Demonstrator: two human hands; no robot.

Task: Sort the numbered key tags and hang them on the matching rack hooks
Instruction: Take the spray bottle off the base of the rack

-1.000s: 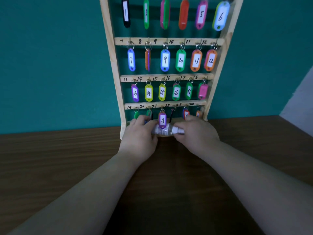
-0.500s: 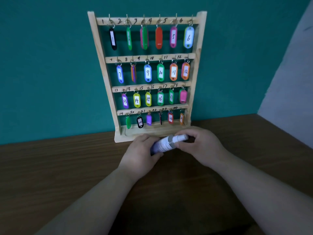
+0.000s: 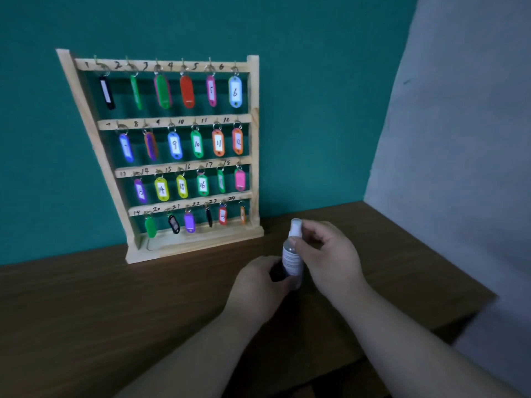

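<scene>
A wooden key rack [image 3: 254, 156] stands on the table against the teal wall, with four numbered rows of hooks. Coloured key tags hang on the hooks, among them a blue tag marked 6 [image 3: 235, 91] and a green tag marked 16 [image 3: 203, 184]. To the right of the rack's base, both hands hold a small upright spray bottle [image 3: 292, 258] with a white cap. My left hand [image 3: 258, 285] grips its lower part. My right hand [image 3: 330, 257] pinches it just below the cap.
The brown wooden table [image 3: 115, 311] ends at a right edge near a grey wall [image 3: 459, 168]. The rack's base [image 3: 195, 245] juts forward onto the table.
The bottle went from lying across the rack's base to upright, and both hands carried it back and to the right of the rack. The view pulled back and shifted.
</scene>
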